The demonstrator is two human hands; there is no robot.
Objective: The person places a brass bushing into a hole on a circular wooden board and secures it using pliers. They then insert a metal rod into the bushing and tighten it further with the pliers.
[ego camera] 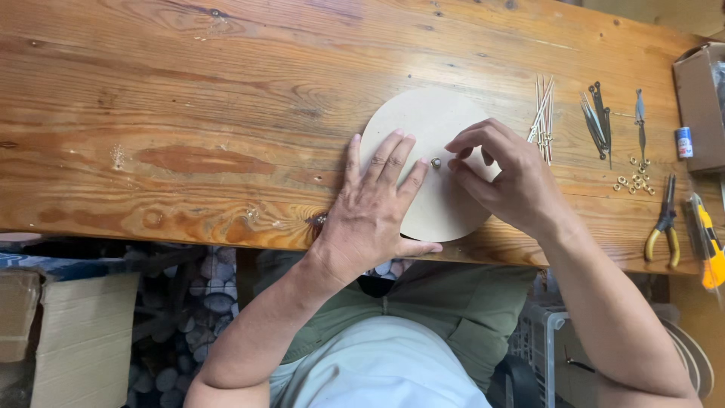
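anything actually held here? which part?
Nothing is lifted. The left hand lies flat on the round wooden disc, pinning it to the table. The right hand fingers are at the small metal fitting in its centre; grip unclear.

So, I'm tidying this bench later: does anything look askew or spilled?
Nothing is spilled. The round disc overhangs the table front edge under the left hand, and small nuts lie loosely scattered near the pliers.
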